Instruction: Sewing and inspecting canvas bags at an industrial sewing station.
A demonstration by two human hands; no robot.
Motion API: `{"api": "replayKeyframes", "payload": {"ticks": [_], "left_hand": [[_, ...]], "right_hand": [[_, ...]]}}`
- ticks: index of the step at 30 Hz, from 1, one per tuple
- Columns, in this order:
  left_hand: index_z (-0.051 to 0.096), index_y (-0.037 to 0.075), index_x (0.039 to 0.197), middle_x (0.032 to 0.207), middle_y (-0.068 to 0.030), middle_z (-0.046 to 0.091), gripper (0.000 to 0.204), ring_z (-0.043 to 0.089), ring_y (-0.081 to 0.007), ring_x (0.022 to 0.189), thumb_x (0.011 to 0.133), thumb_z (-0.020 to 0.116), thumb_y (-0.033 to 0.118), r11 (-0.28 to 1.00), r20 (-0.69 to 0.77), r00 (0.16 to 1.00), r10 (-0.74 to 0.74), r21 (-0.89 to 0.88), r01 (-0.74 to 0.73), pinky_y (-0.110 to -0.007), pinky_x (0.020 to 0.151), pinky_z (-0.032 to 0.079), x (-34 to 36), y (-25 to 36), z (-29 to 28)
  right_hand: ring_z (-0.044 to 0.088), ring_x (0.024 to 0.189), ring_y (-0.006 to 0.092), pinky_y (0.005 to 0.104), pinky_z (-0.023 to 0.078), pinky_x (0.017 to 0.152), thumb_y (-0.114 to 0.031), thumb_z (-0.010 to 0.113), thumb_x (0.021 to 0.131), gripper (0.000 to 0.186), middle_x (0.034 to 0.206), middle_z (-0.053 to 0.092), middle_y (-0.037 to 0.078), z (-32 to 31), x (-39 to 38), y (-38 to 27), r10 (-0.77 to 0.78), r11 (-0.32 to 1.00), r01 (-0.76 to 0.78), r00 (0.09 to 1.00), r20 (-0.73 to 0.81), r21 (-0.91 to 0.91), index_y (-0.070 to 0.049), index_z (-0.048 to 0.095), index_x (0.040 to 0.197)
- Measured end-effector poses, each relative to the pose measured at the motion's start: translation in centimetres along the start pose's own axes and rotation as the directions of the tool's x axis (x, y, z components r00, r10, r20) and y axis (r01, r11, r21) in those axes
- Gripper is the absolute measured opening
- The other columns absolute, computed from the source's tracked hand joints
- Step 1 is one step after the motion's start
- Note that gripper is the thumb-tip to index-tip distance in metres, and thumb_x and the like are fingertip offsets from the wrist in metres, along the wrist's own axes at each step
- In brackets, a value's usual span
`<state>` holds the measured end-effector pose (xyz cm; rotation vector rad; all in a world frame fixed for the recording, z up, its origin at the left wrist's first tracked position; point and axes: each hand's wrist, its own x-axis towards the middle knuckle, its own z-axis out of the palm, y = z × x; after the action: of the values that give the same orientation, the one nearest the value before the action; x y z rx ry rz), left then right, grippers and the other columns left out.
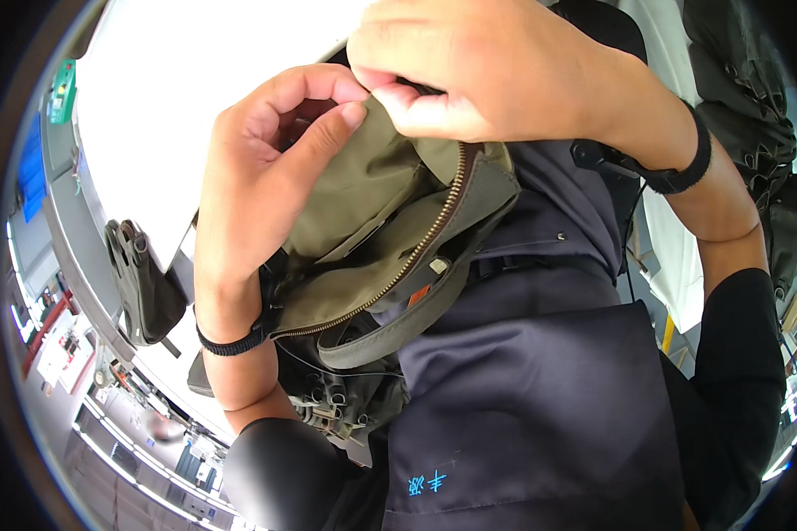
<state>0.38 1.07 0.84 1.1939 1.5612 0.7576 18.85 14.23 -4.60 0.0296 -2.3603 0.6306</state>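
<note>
An olive-grey bag (354,230) is held up before me with its mouth open. Its khaki lining shows, and a brass-toothed zipper (425,230) curves along the near edge. A grey strap (398,327) with a small orange tag hangs on my side. My left hand (274,150) pinches the far rim of the bag between thumb and index finger. Right beside those fingertips, my right hand (478,71) is closed with thumb and finger pressed together. Whatever lies in that right pinch is hidden or too small to tell.
A white worktable (159,97) spreads under and beyond the bag. On its left edge stands a small dark bag (142,288). More dark bags (753,124) lie at the far right. Below the held bag are dark straps with metal fittings (345,398).
</note>
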Motion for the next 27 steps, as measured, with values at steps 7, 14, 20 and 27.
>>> {"api": "replayKeyframes", "payload": {"ticks": [7, 14, 20, 27], "left_hand": [[0.069, -0.001, 0.110, 0.099, 0.0018, 0.069, 0.013, 0.061, -0.0046, 0.090, 0.100, 0.068, 0.007, 1.000, -0.021, 1.000, -0.022, -0.019, 0.022, -0.021, 0.084, 0.050, -0.2, 0.2, 0.1], [0.069, -0.001, 0.111, 0.100, 0.0003, 0.070, 0.014, 0.062, -0.0055, 0.092, 0.099, 0.068, 0.006, 0.999, -0.062, 0.997, -0.035, -0.042, 0.033, -0.022, 0.085, 0.050, -0.5, 0.0, 0.4], [0.070, -0.001, 0.111, 0.099, -0.0002, 0.071, 0.014, 0.063, -0.0054, 0.089, 0.099, 0.069, 0.005, 1.000, -0.105, 0.994, -0.011, -0.002, 0.011, -0.021, 0.084, 0.050, -0.5, 0.2, 0.9], [0.073, 0.000, 0.110, 0.095, -0.0011, 0.073, 0.014, 0.065, -0.0057, 0.085, 0.096, 0.071, 0.004, 1.000, -0.153, 0.988, 0.009, 0.007, -0.008, -0.022, 0.080, 0.052, -0.9, 0.2, 1.5]], "right_hand": [[0.055, 0.060, 0.0206, 0.0341, 0.045, 0.058, -0.012, 0.071, 0.085, 0.013, 0.070, 0.059, 0.009, -2.7, -0.1, -2.9, 0.510, 0.744, -0.516, 0.849, 0.139, 0.425, -0.004, 0.062, 0.082], [0.059, 0.063, 0.0208, 0.0333, 0.049, 0.061, -0.012, 0.069, 0.089, 0.011, 0.077, 0.063, 0.011, -0.8, 0.0, -2.4, 0.502, 0.623, -0.430, 0.860, 0.087, 0.654, -0.003, 0.063, 0.089], [0.064, 0.068, 0.0355, 0.0417, 0.051, 0.062, -0.010, 0.066, 0.088, 0.011, 0.075, 0.061, 0.016, -0.8, -1.4, -2.6, 0.237, 0.959, -0.212, 0.964, -0.119, 0.189, -0.002, 0.059, 0.085], [0.065, 0.069, 0.0343, 0.0407, 0.053, 0.063, -0.015, 0.066, 0.089, 0.016, 0.072, 0.061, 0.015, -0.8, -1.4, -3.0, 0.298, 0.948, -0.299, 0.954, 0.021, 0.113, -0.002, 0.060, 0.082]]}}
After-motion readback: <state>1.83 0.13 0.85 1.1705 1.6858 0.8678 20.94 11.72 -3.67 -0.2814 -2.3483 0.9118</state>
